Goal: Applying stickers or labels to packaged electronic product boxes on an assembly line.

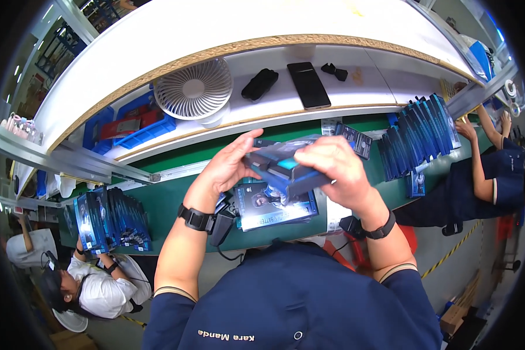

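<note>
A dark blue retail box (291, 182) with a teal patch and a shiny face is held tilted above the bench. Gripping its right side, my right hand (338, 166) has its fingers closed over the top edge. My left hand (230, 163) is at the box's left end with fingers stretched and spread; whether it touches the box I cannot tell. Under the held box lies a small stack of flat printed packages (274, 211), with a picture of a figure on top. Black bands are on both my wrists.
Rows of similar blue packages stand at the right (417, 137) and left (111, 219) of the green bench (169, 204). On the shelf are a white fan (193, 90), a phone (308, 86), a black pouch (259, 84) and a blue bin (149, 129). Co-workers are on both sides.
</note>
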A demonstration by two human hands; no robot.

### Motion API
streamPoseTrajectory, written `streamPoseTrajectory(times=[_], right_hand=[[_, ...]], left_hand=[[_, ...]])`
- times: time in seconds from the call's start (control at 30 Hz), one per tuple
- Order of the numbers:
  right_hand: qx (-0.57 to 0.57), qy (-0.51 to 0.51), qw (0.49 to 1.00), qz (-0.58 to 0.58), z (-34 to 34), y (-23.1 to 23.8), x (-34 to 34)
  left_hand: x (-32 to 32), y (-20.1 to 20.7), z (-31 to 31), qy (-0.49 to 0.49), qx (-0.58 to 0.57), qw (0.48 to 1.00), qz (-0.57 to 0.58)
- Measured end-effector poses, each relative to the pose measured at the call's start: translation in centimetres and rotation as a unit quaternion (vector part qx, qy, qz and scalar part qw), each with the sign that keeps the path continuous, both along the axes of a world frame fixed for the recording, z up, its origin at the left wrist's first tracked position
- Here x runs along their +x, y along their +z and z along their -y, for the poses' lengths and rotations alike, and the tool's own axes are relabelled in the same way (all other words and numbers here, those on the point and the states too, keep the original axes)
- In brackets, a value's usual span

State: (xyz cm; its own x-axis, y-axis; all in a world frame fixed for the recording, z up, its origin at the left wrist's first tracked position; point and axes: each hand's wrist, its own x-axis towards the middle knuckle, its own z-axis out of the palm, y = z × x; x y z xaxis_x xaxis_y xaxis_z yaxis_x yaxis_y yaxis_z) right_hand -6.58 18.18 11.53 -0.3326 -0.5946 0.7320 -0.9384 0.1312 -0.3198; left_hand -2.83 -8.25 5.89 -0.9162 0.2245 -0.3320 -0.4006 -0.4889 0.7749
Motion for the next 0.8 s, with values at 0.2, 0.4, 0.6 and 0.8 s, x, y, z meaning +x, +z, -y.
streamPoseTrajectory(times=[0.2, 0.4, 0.6, 0.8], right_hand=[[0.025, -0.028, 0.999, -0.028, -0.3, -1.2, 0.2], [0.108, -0.020, 0.993, -0.039, -1.4, -1.5, -0.4], [0.167, -0.043, 0.985, -0.033, -1.7, -0.7, -2.0], [0.115, -0.090, 0.986, -0.086, 0.1, -0.2, -3.0]], left_hand=[[0.1, -1.9, 0.7, 0.034, 0.040, 0.998, -0.027], [0.1, -3.7, 0.9, 0.049, 0.041, 0.998, -0.006], [-0.1, -3.8, 0.9, 0.092, -0.011, 0.995, -0.035], [0.2, -6.6, 2.0, 0.159, -0.167, 0.970, -0.077]])
